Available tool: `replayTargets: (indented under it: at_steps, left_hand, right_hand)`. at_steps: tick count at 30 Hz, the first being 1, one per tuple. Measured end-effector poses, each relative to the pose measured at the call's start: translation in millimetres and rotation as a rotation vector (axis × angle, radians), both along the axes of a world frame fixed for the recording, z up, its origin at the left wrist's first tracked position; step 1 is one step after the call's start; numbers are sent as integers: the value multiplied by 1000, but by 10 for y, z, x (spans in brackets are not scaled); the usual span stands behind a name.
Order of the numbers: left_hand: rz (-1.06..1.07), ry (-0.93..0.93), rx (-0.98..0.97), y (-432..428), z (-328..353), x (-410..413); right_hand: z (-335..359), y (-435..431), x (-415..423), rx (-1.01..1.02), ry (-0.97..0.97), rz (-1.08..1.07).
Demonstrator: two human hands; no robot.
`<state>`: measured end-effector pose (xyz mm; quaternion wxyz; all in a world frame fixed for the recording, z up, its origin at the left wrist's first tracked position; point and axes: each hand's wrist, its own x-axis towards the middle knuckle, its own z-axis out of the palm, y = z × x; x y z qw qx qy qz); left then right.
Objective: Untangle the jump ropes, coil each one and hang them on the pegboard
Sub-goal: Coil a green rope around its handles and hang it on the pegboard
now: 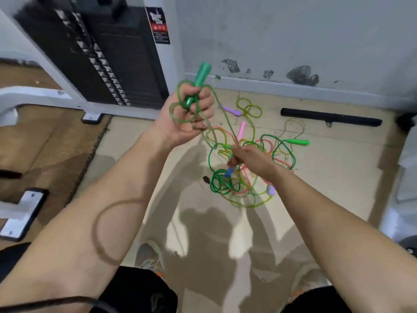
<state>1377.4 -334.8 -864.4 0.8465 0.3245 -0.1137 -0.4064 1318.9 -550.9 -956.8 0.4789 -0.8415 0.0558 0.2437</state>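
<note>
Left hand (pixel 189 116) clamped on green handle (pixel 200 75) plus a few loops; right hand (pixel 248 157), lower and apart, pinches same rope (pixel 228 123) just above floor tangle (pixel 248 177); feed slack through right, keep loops even, avoid lifting neighbours.

- A black weight stack (pixel 117 64) stood in a white machine frame (pixel 33 96) at the upper left, with a red-and-black label (pixel 159 26) on its side.
- A brown mat (pixel 45 136) lay beneath the frame's feet.
- A black padded bar (pixel 330 117) lay on the floor near the scuffed grey wall (pixel 293 30).
</note>
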Motion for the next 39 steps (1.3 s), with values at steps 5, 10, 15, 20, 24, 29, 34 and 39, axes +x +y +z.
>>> replayTargets:
  at_steps: [5,10,15,20,24,29,34,39]
  left_hand:
    - [612,71,148,388,273,-9]
    - [484,-207,1102,51,-238,-303]
    - [301,-130,798,-636,-361,-755]
    - [69,5,525,-774,-190,-953]
    - [74,145,287,-473,24,-885]
    - [129,189,-67,-397,493,-759]
    - [117,310,-334,-508,835,-719]
    - [132,315,-430,-500,995,-689]
  right_hand:
    - [194,-411,-187,-65,-77,-191]
    - [1010,-89,-137,273,-110,-363]
    - [1983,366,-15,631,-96,-246]
    - [2129,157,40,642,-135,-374]
    - [1653,-229,-18,505,-65,-514]
    - [784,-267,-520,336,91,-517]
    - [362,133,-900,213,35,-119]
    - [223,464,-937,183,151,121]
